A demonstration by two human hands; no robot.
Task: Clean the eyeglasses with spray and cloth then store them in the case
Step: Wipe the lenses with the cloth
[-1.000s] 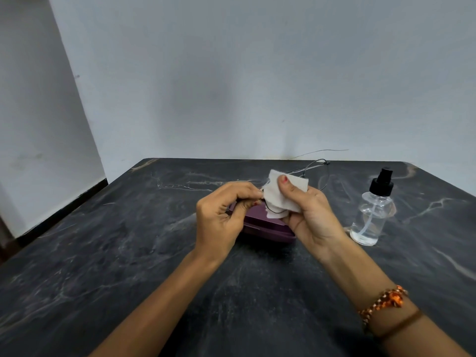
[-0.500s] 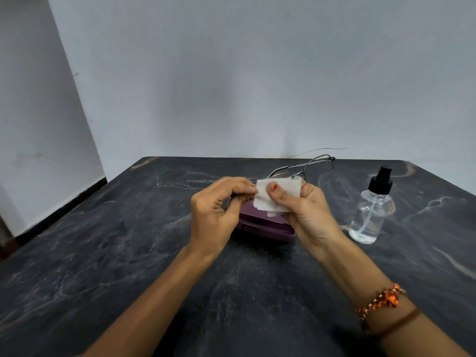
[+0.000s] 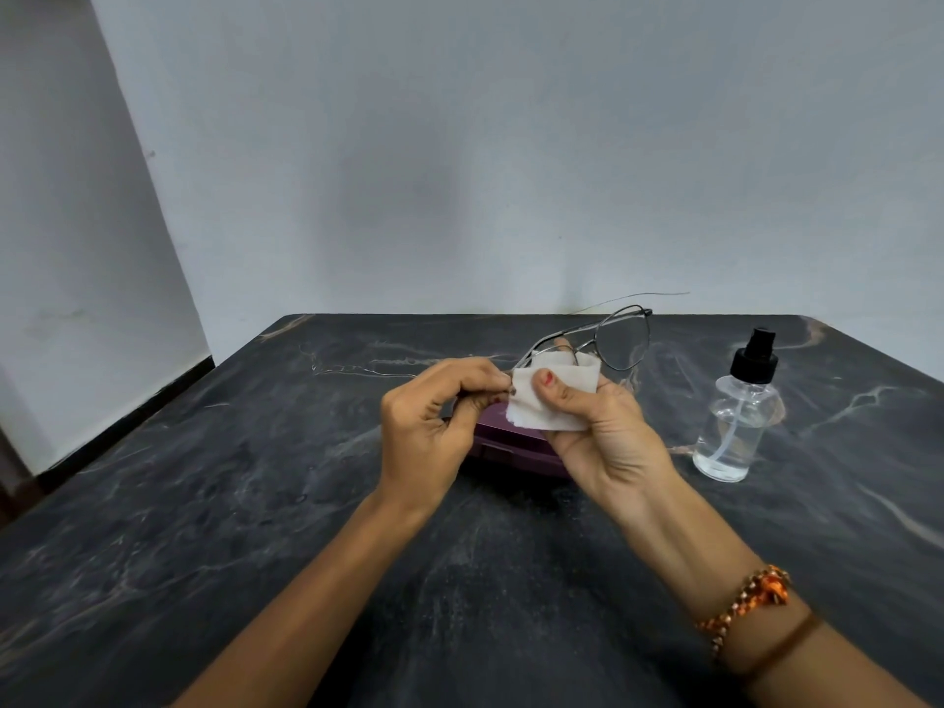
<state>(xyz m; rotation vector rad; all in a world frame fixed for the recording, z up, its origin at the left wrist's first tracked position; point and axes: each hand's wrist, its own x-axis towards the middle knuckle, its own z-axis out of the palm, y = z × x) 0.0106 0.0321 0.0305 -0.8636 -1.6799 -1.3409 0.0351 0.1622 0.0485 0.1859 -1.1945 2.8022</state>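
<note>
Both hands work above the middle of a dark marbled table (image 3: 214, 528). The right hand (image 3: 608, 431) pinches a small white cloth (image 3: 554, 398) between its thumb, which lies flat on the near face of the cloth, and the fingers curled behind it. The cloth is wrapped over the near lens of a pair of thin wire-rimmed eyeglasses (image 3: 620, 337), whose other lens stands clear, up and to the far right of the cloth. The left hand (image 3: 434, 426) has its fingers curled tight, its fingertips pinching the left end of the frame right at the cloth's edge. Below and behind the hands a closed purple case (image 3: 503, 444) lies on the table. To the right, well apart, stands a clear spray bottle (image 3: 738, 426) with a black pump top, upright and holding some liquid. The right wrist wears an orange beaded bracelet (image 3: 746, 605).
</note>
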